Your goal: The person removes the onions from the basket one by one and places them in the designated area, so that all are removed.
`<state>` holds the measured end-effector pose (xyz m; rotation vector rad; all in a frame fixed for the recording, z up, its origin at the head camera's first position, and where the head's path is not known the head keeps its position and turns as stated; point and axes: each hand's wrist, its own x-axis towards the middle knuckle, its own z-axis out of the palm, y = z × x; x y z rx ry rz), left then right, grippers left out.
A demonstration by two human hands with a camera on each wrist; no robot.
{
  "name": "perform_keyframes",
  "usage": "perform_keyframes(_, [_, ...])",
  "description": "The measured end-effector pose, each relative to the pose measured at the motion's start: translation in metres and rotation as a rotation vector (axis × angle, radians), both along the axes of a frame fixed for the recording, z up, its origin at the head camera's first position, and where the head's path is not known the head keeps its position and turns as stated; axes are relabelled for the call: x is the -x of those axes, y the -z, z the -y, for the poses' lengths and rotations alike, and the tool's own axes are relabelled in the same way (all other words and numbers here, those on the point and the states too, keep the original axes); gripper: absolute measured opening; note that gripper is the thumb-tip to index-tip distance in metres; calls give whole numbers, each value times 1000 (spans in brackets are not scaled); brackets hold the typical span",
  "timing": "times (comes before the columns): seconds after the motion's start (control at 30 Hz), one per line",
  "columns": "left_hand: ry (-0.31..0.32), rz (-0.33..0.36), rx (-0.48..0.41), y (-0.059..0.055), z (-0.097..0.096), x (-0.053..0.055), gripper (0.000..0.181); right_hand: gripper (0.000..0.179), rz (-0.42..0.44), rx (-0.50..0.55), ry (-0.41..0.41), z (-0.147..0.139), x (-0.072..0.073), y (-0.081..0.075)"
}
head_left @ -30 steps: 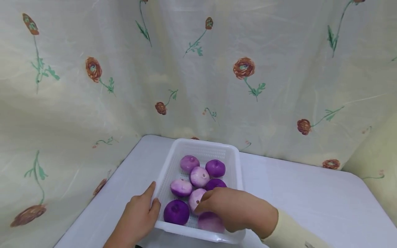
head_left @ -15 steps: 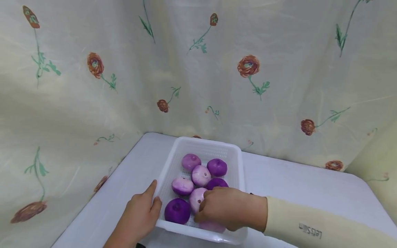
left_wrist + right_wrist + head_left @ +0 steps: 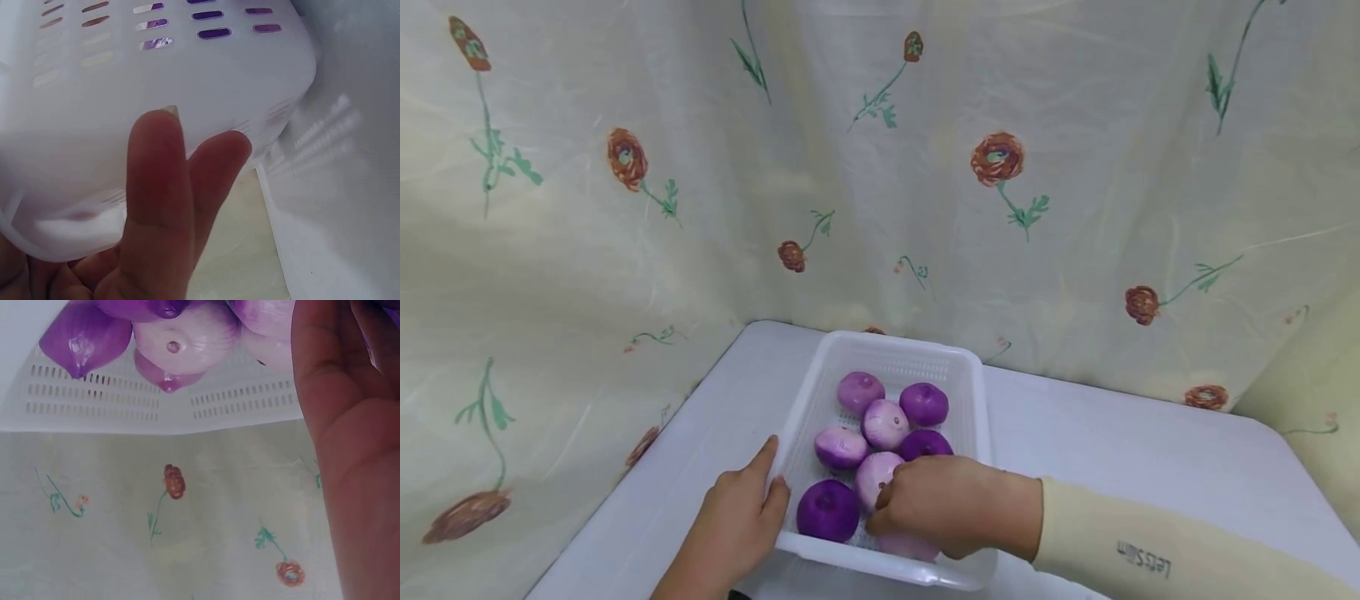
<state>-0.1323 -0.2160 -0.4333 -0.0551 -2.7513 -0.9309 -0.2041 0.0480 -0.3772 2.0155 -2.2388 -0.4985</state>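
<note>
A white plastic basket (image 3: pixel 810 375) with slotted walls holds several peeled purple onions (image 3: pixel 826 510). My left hand (image 3: pixel 735 508) grips the basket's left side near the front corner. Its index finger points along the rim, and two fingers (image 3: pixel 159 169) lie against the outer wall in the left wrist view. Inside the basket's front right, my right hand (image 3: pixel 951 507) is curled over a pinkish onion (image 3: pixel 907 547), which it partly hides. A pale onion (image 3: pixel 874 481) lies right by its knuckles. In the right wrist view the right palm (image 3: pixel 350 406) faces the onions.
The basket stands on a white table (image 3: pixel 1120 450), near its left edge. A pale curtain (image 3: pixel 880 167) with printed red flowers hangs behind the table and along both sides. Farther back in the basket lie a dark purple onion (image 3: pixel 924 404) and a lighter one (image 3: pixel 861 392).
My right hand has shifted slightly left and now covers more of the front onion; its forearm has swung, showing more sleeve. My left hand stays on the basket.
</note>
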Motion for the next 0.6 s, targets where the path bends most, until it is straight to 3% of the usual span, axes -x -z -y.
perform_keyframes(0.33, [-2, -4, -2, -1, -1, 1, 55, 58, 166, 110, -5, -10, 8, 2])
perform_keyframes(0.6, [-8, -10, -8, 2, 0, -1, 55, 76, 268, 193, 86, -22, 8, -8])
